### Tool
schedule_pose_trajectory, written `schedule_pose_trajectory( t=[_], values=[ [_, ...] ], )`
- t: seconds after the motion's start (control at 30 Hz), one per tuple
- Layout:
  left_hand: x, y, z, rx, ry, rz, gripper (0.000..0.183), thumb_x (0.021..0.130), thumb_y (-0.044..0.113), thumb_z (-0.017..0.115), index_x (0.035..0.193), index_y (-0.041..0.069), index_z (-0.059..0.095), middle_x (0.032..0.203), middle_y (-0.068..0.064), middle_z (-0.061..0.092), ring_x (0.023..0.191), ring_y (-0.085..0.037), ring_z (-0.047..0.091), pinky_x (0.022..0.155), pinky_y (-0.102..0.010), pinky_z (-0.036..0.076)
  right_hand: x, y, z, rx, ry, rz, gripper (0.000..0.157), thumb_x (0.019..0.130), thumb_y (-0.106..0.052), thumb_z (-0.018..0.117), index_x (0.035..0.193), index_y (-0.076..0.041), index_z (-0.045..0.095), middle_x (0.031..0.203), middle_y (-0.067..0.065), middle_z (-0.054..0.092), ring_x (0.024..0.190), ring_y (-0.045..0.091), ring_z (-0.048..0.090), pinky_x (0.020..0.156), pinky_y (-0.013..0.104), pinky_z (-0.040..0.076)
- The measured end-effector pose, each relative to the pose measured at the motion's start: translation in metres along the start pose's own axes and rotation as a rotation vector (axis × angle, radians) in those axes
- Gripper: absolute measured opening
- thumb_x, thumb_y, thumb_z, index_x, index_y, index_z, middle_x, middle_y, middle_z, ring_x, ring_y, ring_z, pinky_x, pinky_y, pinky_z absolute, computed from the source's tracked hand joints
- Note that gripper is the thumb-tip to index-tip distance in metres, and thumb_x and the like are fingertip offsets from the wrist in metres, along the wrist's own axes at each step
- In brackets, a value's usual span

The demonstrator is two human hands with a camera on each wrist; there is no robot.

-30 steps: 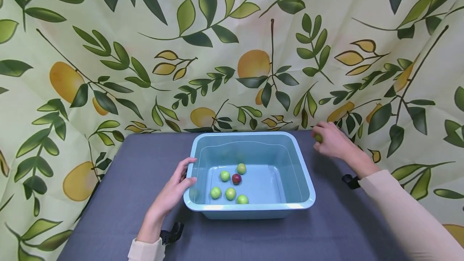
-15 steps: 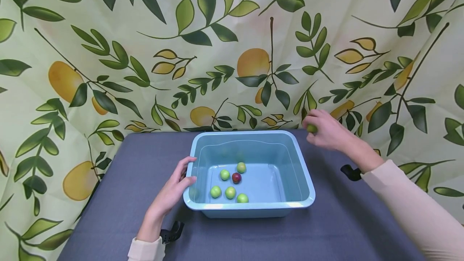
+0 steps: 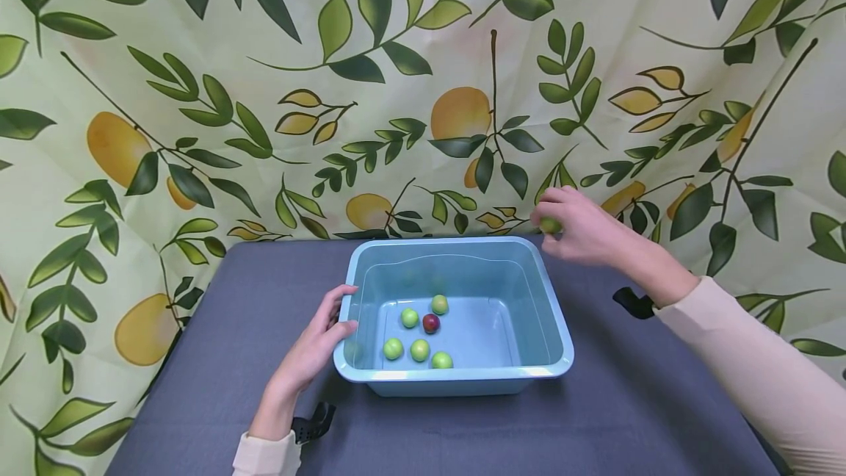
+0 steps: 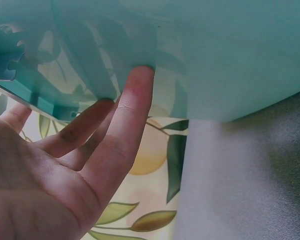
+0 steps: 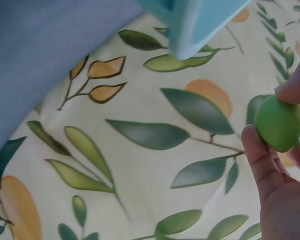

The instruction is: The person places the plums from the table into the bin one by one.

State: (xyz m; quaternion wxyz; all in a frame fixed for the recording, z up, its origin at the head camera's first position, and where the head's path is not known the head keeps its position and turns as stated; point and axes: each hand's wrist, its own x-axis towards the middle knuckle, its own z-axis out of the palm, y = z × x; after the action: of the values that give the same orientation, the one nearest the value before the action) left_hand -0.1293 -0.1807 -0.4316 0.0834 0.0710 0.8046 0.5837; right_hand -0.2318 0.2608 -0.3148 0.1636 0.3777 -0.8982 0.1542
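Observation:
A light blue plastic basin [image 3: 456,373] stands on the cloth-covered table. My left hand [image 3: 316,340] holds its left rim; in the left wrist view, fingers [image 4: 135,95] touch the outer wall below the rim. My right hand [image 3: 578,226] is raised near the basin's back right corner. It pinches a small, smooth, round green fruit [image 5: 280,123] between thumb and fingertips. Inside the basin, several similar green fruits [image 3: 419,350] and one dark red fruit [image 3: 431,324] lie on the floor, mostly toward the left half.
A dark grey-blue cloth [image 3: 264,278] covers the table. Behind it hangs a pale curtain [image 3: 396,109] printed with leaves and orange fruit, which also runs along the right side. Black straps with camera mounts [image 3: 313,423] sit on both wrists.
My right hand has risen and moved left toward the basin's back right corner, carrying the green fruit. My left hand and the fruits in the basin have stayed put.

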Motion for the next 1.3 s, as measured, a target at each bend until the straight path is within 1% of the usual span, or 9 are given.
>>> schedule_pose_trajectory(
  t=[0.17,0.27,0.37,0.53,0.67,0.87,0.97,1.1,1.3],
  values=[
    [0.000,0.000,0.000,0.000,0.002,-0.003,0.050,0.100,0.015,0.054,0.148,0.022,0.040,0.138,-0.020,0.047,0.113,-0.033,0.055,0.091,-0.044,0.046,0.010,-0.014,0.000,0.016,-0.021,-0.012,0.028,0.068,0.006,0.064,0.088,-0.013,0.068,0.094,0.000,0.059,0.087,0.023,0.048,0.074,0.041,0.040],
    [0.000,0.000,0.000,0.001,0.003,-0.005,0.051,0.100,0.015,0.054,0.148,0.022,0.040,0.138,-0.020,0.047,0.113,-0.033,0.054,0.091,-0.043,0.046,0.014,-0.023,0.001,0.023,-0.045,-0.016,0.028,0.069,0.006,0.064,0.089,-0.012,0.069,0.094,-0.001,0.057,0.087,0.023,0.046,0.074,0.040,0.038],
    [0.000,0.001,0.000,0.000,0.002,-0.005,0.051,0.100,0.014,0.054,0.148,0.022,0.039,0.139,-0.019,0.047,0.114,-0.033,0.054,0.091,-0.043,0.046,0.018,-0.031,0.002,0.028,-0.064,-0.042,0.027,0.069,0.006,0.066,0.091,-0.011,0.070,0.091,-0.001,0.055,0.087,0.023,0.045,0.074,0.039,0.037],
    [-0.001,0.001,0.000,0.008,0.006,-0.010,0.051,0.100,0.015,0.054,0.148,0.022,0.039,0.139,-0.020,0.047,0.114,-0.033,0.054,0.092,-0.044,0.046,0.025,-0.044,0.004,0.045,-0.098,-0.067,0.027,0.071,0.005,0.067,0.092,-0.012,0.071,0.092,-0.002,0.056,0.087,0.021,0.045,0.073,0.037,0.039],
    [-0.001,0.001,0.000,0.012,0.009,-0.010,0.051,0.100,0.016,0.054,0.148,0.023,0.040,0.139,-0.019,0.047,0.113,-0.032,0.054,0.092,-0.045,0.046,0.031,-0.054,0.006,0.057,-0.123,-0.088,0.026,0.073,0.003,0.068,0.092,-0.014,0.071,0.095,-0.003,0.057,0.089,0.019,0.046,0.074,0.035,0.040],
    [0.000,0.001,0.001,0.010,0.006,-0.011,0.051,0.100,0.016,0.054,0.148,0.023,0.039,0.139,-0.019,0.046,0.113,-0.032,0.054,0.093,-0.048,0.046,0.043,-0.068,0.011,0.077,-0.115,-0.150,0.027,0.072,0.003,0.067,0.093,-0.014,0.070,0.097,-0.004,0.058,0.092,0.019,0.046,0.076,0.035,0.042],
    [0.000,0.001,0.000,0.009,0.005,-0.011,0.051,0.100,0.016,0.054,0.148,0.023,0.039,0.139,-0.019,0.046,0.114,-0.032,0.054,0.093,-0.048,0.046,0.048,-0.075,0.013,0.091,-0.123,-0.159,0.027,0.072,0.003,0.066,0.093,-0.014,0.070,0.098,-0.004,0.058,0.092,0.018,0.046,0.075,0.034,0.042],
    [0.000,0.001,0.000,0.004,0.001,-0.003,0.051,0.100,0.015,0.054,0.148,0.023,0.039,0.140,-0.020,0.047,0.114,-0.033,0.054,0.094,-0.048,0.046,0.053,-0.084,0.018,0.109,-0.148,-0.177,0.028,0.072,0.003,0.064,0.094,-0.014,0.070,0.098,-0.005,0.057,0.092,0.017,0.046,0.075,0.033,0.042],
    [0.000,0.001,0.000,0.006,0.002,-0.007,0.051,0.100,0.015,0.054,0.148,0.023,0.040,0.139,-0.020,0.047,0.113,-0.032,0.055,0.093,-0.046,0.046,0.062,-0.096,0.033,0.127,-0.164,-0.244,0.027,0.072,0.003,0.063,0.094,-0.013,0.070,0.098,-0.003,0.057,0.093,0.020,0.047,0.080,0.035,0.042]
  ],
)
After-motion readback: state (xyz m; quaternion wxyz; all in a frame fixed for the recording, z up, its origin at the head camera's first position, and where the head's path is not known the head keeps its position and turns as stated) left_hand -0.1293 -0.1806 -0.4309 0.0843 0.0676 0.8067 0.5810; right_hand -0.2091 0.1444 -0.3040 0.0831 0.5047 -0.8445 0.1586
